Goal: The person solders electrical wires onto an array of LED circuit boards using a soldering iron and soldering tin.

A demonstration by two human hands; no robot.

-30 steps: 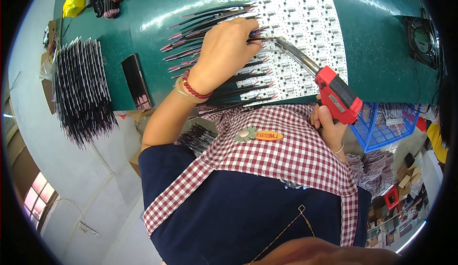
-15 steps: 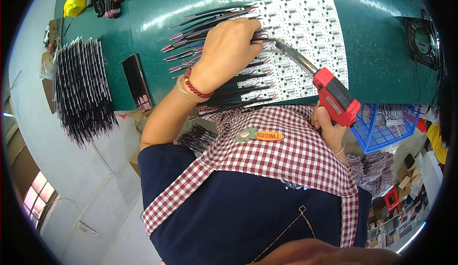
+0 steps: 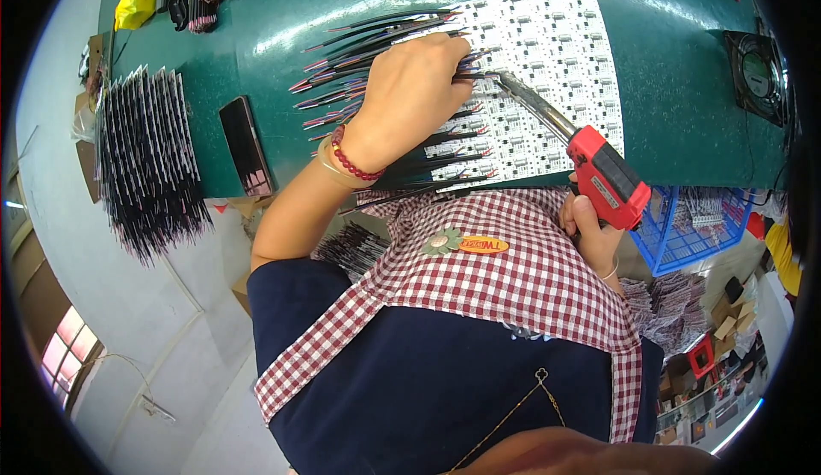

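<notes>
A white panel of small circuit boards [image 3: 564, 73] lies on the green table. Several black-sheathed wires [image 3: 342, 63] with red and blue ends rest along its left side, some reaching onto the boards. My left hand [image 3: 419, 82] is above them, its fingers pinching a black wire [image 3: 481, 75] whose end points right over the panel. Wrapped round the handle of a red and black soldering gun [image 3: 609, 176] is my right hand [image 3: 590, 229], at the table's front edge. The gun's metal tip slants up-left to the end of the pinched wire; whether they touch, I cannot tell.
A dark phone [image 3: 245, 146] lies left of the wires. Beyond it, a thick stack of wired boards [image 3: 147, 159] hangs over the table's edge. A black fan [image 3: 758, 77] stands at the right. Below the table's right front is a blue basket [image 3: 676, 257].
The soldering gun and its tip have shifted slightly right. My left hand has moved a little to the right, still pinching the wire.
</notes>
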